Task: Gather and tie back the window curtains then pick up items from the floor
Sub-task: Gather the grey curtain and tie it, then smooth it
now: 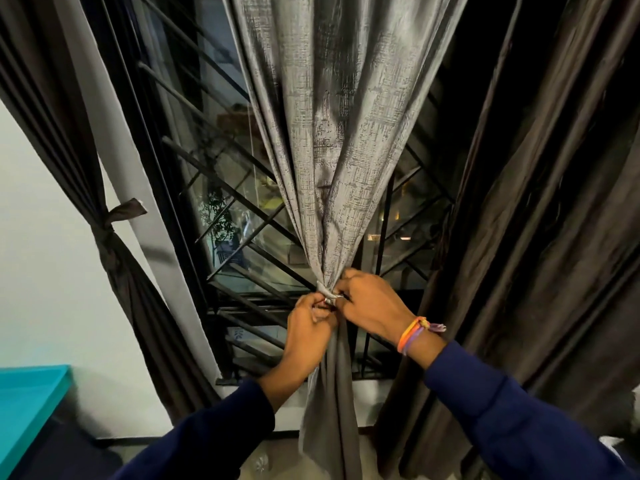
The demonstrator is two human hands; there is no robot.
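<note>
A grey textured curtain (339, 140) hangs in the middle of the window, bunched to a narrow waist. A thin grey tie-back band (325, 293) wraps that waist. My left hand (308, 327) pinches the band's end from the lower left. My right hand (372, 301) grips the band and the gathered cloth from the right. Below my hands the curtain falls loose to the floor. On the left, a dark brown curtain (114, 258) is tied back with a knot. Another dark brown curtain (540, 237) hangs loose on the right.
Black window bars (221, 188) stand behind the curtains, with dark glass beyond. A teal surface (27, 396) juts in at the lower left by the white wall. A pale floor strip (263, 459) shows under my forearms.
</note>
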